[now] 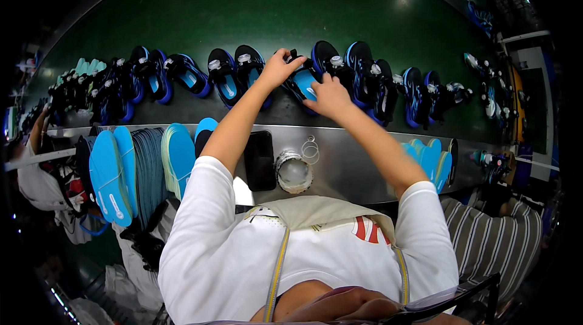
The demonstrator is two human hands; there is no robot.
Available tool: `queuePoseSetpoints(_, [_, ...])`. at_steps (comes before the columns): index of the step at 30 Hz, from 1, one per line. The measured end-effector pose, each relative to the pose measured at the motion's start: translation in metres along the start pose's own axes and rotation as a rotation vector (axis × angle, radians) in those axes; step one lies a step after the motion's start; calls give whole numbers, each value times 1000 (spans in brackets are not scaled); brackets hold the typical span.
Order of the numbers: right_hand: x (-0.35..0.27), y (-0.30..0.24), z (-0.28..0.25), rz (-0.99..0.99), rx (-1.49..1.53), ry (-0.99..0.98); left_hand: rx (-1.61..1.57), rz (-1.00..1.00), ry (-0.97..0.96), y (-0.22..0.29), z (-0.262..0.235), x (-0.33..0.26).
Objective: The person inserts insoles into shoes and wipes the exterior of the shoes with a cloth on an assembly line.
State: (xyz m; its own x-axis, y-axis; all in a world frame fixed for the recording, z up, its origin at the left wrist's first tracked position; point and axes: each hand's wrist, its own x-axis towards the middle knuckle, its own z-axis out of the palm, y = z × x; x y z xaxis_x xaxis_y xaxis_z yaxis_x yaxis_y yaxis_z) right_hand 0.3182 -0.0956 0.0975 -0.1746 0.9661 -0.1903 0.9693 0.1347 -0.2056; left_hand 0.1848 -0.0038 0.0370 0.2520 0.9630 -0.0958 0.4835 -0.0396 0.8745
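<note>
Between my hands, at the middle of the bench, lies a black and blue shoe with a bright blue insole in it. My left hand is closed on the shoe's black upper at its far end, near the tongue. With bent fingers, my right hand grips the shoe's near right side, its thumb by the heel. The fingers partly cover the insole. Just left stands a pair of similar shoes; another shoe is close on the right.
Shoes line the green bench both ways. On the metal ledge lie a black phone-like slab, a round container and thin rings. Blue insole stacks stand left, more insoles right. People sit on both sides.
</note>
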Motion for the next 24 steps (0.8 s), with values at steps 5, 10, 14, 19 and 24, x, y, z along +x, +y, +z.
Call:
queuePoseSetpoints(5, [38,13,-14,-166,3,-513,49,-11,-102,6,-7,5])
queuePoseSetpoints(10, [40,1,17,-299,-159,-346,75,-21,-175,11,-17,4])
queuePoseSetpoints(14, [51,12,48,-450,-203,-147,88,-87,-269,10,-20,8])
queuePoseSetpoints(19, [57,2,47,-471,-363,-314,-26,-71,-249,12,-25,2])
queuePoseSetpoints(24, [63,-1,47,-604,-553,-481,-44,-64,-269,3,-26,6])
